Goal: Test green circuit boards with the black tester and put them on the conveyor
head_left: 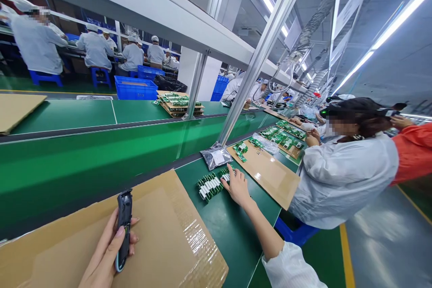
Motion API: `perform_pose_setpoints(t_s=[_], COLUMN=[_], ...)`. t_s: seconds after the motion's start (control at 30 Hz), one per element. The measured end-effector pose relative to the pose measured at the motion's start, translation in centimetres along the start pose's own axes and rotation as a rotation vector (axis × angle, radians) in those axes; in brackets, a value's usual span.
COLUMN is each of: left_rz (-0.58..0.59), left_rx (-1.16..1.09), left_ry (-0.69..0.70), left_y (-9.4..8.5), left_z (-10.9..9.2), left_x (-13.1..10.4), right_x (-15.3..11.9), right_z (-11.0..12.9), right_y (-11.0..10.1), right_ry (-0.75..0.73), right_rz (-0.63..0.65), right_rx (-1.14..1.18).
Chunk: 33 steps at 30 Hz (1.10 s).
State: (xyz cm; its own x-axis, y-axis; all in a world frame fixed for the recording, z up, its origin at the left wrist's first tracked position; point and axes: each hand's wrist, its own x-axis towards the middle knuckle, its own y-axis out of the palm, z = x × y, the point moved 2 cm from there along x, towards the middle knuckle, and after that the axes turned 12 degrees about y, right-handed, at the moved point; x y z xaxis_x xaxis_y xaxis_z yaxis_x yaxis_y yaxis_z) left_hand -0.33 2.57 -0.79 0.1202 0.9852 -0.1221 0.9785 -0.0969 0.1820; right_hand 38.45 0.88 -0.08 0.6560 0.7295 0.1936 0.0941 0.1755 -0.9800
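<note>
I'm gripping a black trimmer [124, 227] in my left hand [110, 247].
My right hand [238, 187] is partly hiding circuit boards [223, 173] near the table's [229, 225] far edge; whether it's grasping, I can't tell.

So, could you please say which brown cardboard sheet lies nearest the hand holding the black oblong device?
The brown cardboard sheet in the foreground, below the left hand; the others lie beyond the green barrier or beside the person in white.
</note>
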Motion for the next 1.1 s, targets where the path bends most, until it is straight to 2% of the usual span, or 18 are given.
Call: perform_pose_setpoints(t_s=[0.33,0.6,0.67,0.77,0.83,0.9,1.0,1.1], left_rz=[-0.006,0.000,0.008,0.020,0.023,0.027,0.032,0.041], left_rx=[-0.020,-0.047,-0.039,-0.040,-0.047,-0.050,-0.044,-0.026], left_ry=[0.015,0.016,0.019,0.026,0.030,0.038,0.049,0.054], left_y=[0.3,0.2,0.1,0.1,0.1,0.2,0.2,0.2], left_z=[-0.6,0.0,0.2,0.2,0.1,0.0,-0.1,-0.1], left_x=[-0.2,-0.2,-0.2,-0.4,-0.5,-0.6,-0.7,-0.7], right_x=[-0.4,-1.0,-0.4,1.1,2.6,4.0,5.4,5.8], right_z=[-0.4,-1.4,-1.8,-1.3,0.6,4.2,11.7,19.7], right_y=[0.7,1.1,0.6,-1.2,-2.8,-4.1,-4.5,-3.2], right_ry=[0.015,-0.089,-0.092,-0.072,-0.095,-0.170,-0.271,-0.275], right_rz=[-0.097,-0.159,-0.176,-0.229,-0.253,-0.227,-0.117,-0.021], right_rx=[0.008,0.113,0.162,0.240,0.283,0.310,0.312,0.293])
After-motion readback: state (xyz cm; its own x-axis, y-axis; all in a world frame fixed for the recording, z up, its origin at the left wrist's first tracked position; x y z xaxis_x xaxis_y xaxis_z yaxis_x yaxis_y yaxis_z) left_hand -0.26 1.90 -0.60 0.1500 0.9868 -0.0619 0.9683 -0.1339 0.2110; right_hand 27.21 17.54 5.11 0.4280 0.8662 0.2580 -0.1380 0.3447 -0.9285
